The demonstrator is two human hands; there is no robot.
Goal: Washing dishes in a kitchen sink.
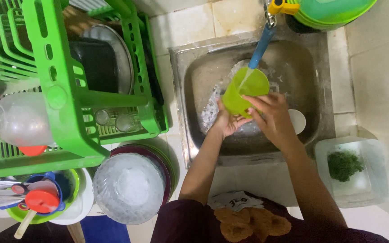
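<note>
A lime-green plastic cup (244, 91) is held tilted over the steel sink (194, 76), under water running from a blue tap spout (261, 47). My left hand (227, 122) cups it from below at its base. My right hand (271, 114) grips the cup's side and rim from the right. A white round dish (299, 120) lies in the sink just right of my right hand, partly hidden by it. Soapy foam covers the sink bottom behind the cup.
A green plastic dish rack (64, 81) with plates, glasses and a clear bottle fills the left. Below it sit stacked bowls under a clear lid (129, 188) and a bowl of utensils (41, 198). A clear container with a green scrubber (345, 164) stands right of the sink. Green basins (334, 11) sit top right.
</note>
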